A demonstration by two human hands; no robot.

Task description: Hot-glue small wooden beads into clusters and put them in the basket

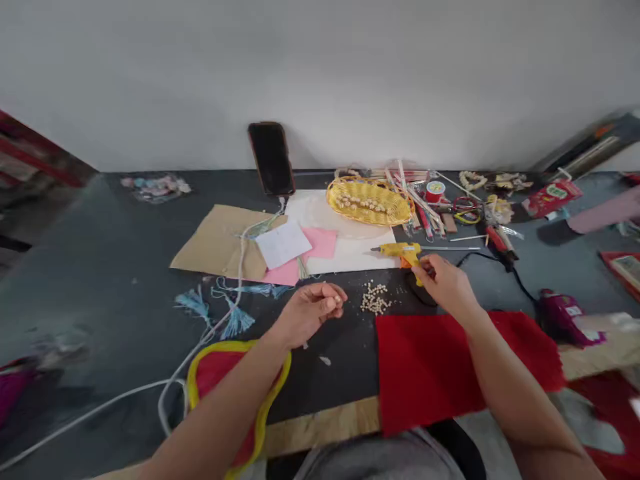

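I remotely view the left hand (311,308) pinching 1 pale piece (338,299), the right hand (447,285) grasping a glue gun (404,250), beads (375,299) between them.

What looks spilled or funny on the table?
The little pale beads lie loose on the dark tabletop between the left hand and right hand, with a few strays. They look a bit spilled because no dish holds them, but could be there on purpose.
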